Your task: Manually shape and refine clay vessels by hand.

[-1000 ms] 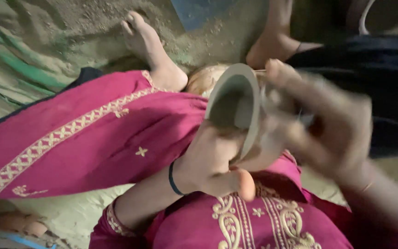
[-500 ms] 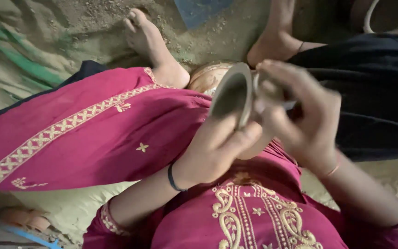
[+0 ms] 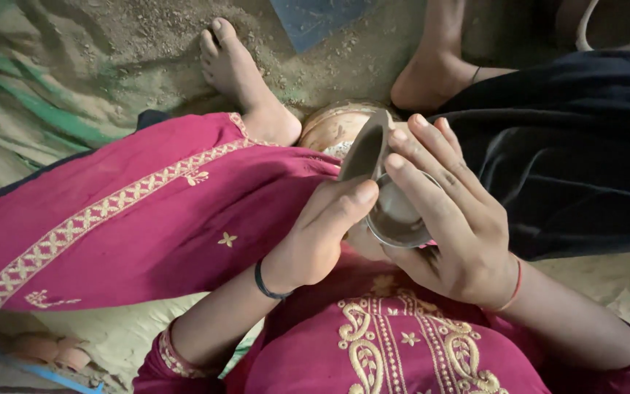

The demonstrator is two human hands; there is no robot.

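Note:
Over my lap I hold a small grey wet clay cup (image 3: 391,211) between both hands. My left hand (image 3: 319,233) supports its left side, the thumb pressed along the rim. My right hand (image 3: 450,215) wraps the cup from the right, fingers curled over its top edge. A thin grey clay piece (image 3: 364,152) stands up from the cup's far rim, against my right fingertips. Just beyond the hands a round tan bowl (image 3: 333,124) sits on the ground, partly hidden by my knee.
My magenta embroidered garment (image 3: 133,219) covers my lap and left leg; my bare foot (image 3: 238,73) rests on sandy ground. Another person in black cloth (image 3: 577,146) sits at the right, a bare foot (image 3: 435,76) near the bowl. A blue sheet (image 3: 322,18) lies at top.
The cup has tilted and come lower and closer to me. My right hand has closed further round it, and my left thumb has shifted onto the rim.

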